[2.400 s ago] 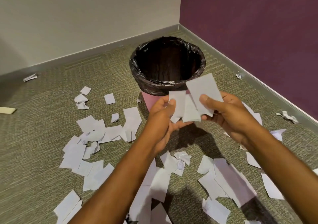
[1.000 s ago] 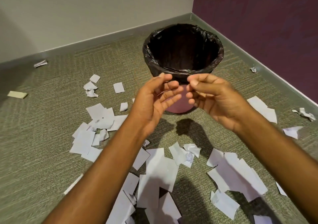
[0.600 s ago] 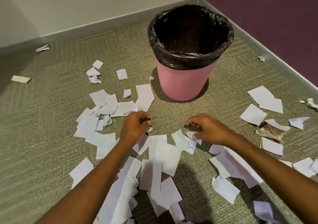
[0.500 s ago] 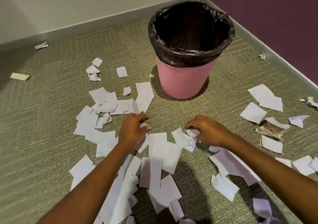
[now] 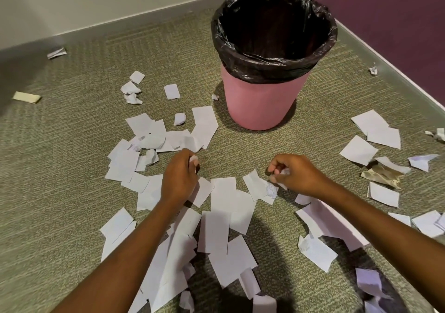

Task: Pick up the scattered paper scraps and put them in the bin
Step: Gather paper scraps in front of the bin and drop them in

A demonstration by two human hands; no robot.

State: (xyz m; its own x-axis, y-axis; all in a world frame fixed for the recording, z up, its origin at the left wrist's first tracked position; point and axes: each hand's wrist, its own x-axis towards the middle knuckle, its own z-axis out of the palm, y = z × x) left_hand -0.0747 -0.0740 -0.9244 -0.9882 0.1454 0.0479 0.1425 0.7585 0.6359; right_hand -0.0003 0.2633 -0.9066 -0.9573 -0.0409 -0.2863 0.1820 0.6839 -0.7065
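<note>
gathering step; left grip (image 5: 179, 180) pinches a small scrap (image 5: 193, 160) at the carpet (image 5: 72, 173); right grip (image 5: 298, 175) curls round a crumpled scrap (image 5: 284, 172); more paper (image 5: 224, 192) lies beneath and behind both; bin (image 5: 262, 100) stands ahead, between them; next move likely needs lifting both over its rim to release

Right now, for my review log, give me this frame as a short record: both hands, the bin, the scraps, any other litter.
left hand: low over the carpet, pinches a small white scrap
right hand: pinches a crumpled white scrap
bin: pink, upright, black liner folded over the rim; contents too dark to tell
loose scraps: many white pieces on the carpet, in front of and on both sides of the bin
other litter: crumpled brown paper at right; yellowish strip far left
task: unfinished
</note>
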